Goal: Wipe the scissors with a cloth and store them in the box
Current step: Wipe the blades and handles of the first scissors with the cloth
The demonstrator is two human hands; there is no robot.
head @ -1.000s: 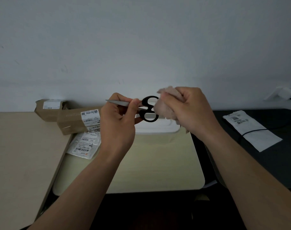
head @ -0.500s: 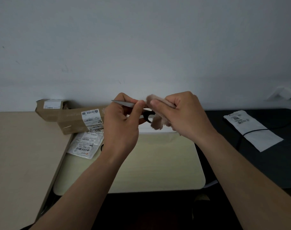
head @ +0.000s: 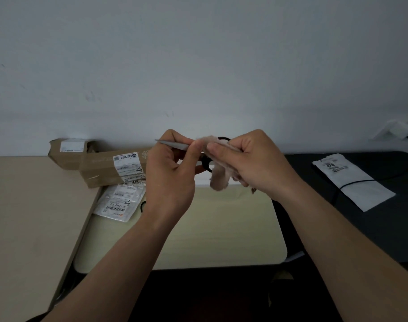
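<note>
Blades are the worry here: your left hand (head: 170,173) pinches the scissors (head: 172,145) by the bare metal, its grip closed on the steel near the pivot, with the tip pointing toward the left of the frame. If the cloth (head: 218,180) drags hard along the scissors, that grip could slide onto the edge. The scissors could also twist free and drop onto the table (head: 210,228) below. Your right hand (head: 256,163) has its grip closed round the cloth, bunched over the black handle loops at mid-frame. A loose tail of cloth hangs down and could snag in a loop. Both hands hold the work in the air, just above centre of the frame. Most of the handles sit behind cloth and fingers, so you cannot tell whether the blades are fully closed. Which box is meant is unclear too: the cardboard boxes (head: 103,168) lie left of centre, and a pale object (head: 199,181) behind your hands is mostly hidden
</note>
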